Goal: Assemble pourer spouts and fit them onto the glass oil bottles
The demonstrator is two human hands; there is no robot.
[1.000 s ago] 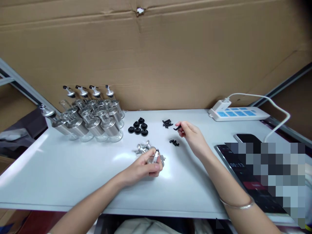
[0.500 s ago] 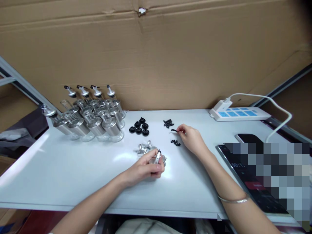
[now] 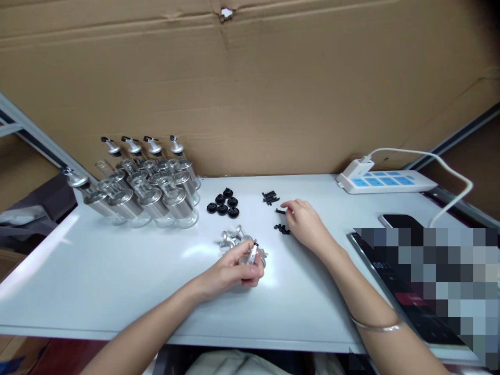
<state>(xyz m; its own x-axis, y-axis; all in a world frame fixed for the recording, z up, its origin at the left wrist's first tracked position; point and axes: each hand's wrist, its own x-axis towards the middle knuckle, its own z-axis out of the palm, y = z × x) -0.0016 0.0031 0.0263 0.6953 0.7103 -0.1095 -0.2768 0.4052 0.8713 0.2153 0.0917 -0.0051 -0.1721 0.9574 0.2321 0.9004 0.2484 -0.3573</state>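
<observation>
My left hand [image 3: 234, 268] is closed around a silver pourer spout [image 3: 253, 253], its narrow tip pointing up between thumb and fingers. Under and behind that hand lies a heap of silver pourer parts [image 3: 230, 238], partly hidden. My right hand [image 3: 304, 221] holds a small black lever strip [image 3: 280, 211] at its fingertips, with the index finger lifted above it. Just beside these fingers are a cluster of tiny black caps [image 3: 282, 228] and a small pile of black strips [image 3: 269, 197]. Several black ribbed stoppers [image 3: 222, 209] stand grouped left of them.
Glass bottles with steel bands [image 3: 156, 203] crowd the table's left back, some topped with pourers [image 3: 135, 146]. At the right are a power strip [image 3: 390, 180] with a white cable [image 3: 441, 156], a phone [image 3: 400, 221] and a dark-screened tablet [image 3: 390, 281]. Cardboard [image 3: 273, 94] walls the back.
The index finger of my right hand has lifted off the black strip, which has shifted slightly. My left hand stays with the pourer spout nearly in place.
</observation>
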